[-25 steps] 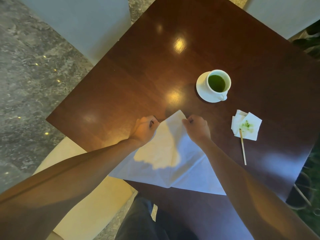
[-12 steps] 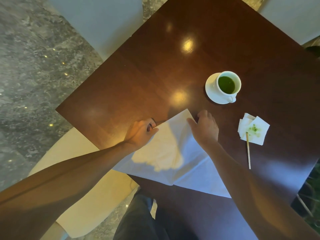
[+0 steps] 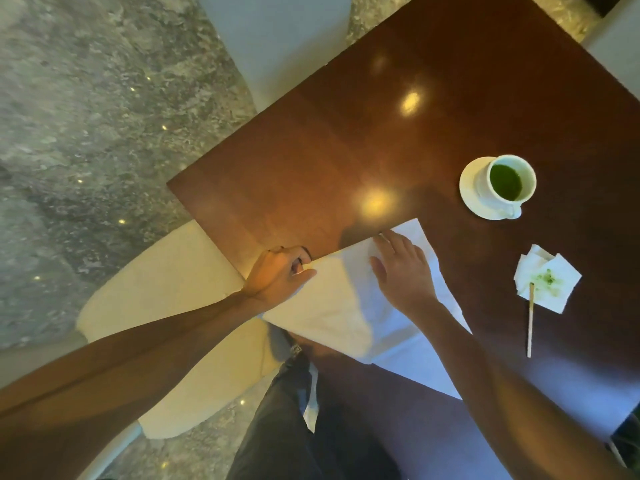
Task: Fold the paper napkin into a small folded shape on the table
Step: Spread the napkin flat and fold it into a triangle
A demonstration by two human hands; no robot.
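A large white paper napkin [image 3: 339, 306] lies folded over on the dark wooden table [image 3: 346, 150], near its front edge. My left hand [image 3: 280, 275] pinches the napkin's left corner between thumb and curled fingers. My right hand [image 3: 401, 268] lies flat on the napkin's upper part, fingers straight and pressing the paper down near the far fold. The lower part of the napkin reaches the table's near edge and is partly hidden under my right forearm.
A white cup of green tea on a saucer [image 3: 498, 188] stands at the right. A crumpled, green-stained napkin [image 3: 547, 282] with a wooden stir stick [image 3: 530, 323] lies further right. A cream chair seat [image 3: 162, 306] sits left of the table.
My right hand has let go of the napkin's top corner, opened and laid itself flat on the paper, sliding left along the fold. The left hand keeps its pinch. The camera has shifted.
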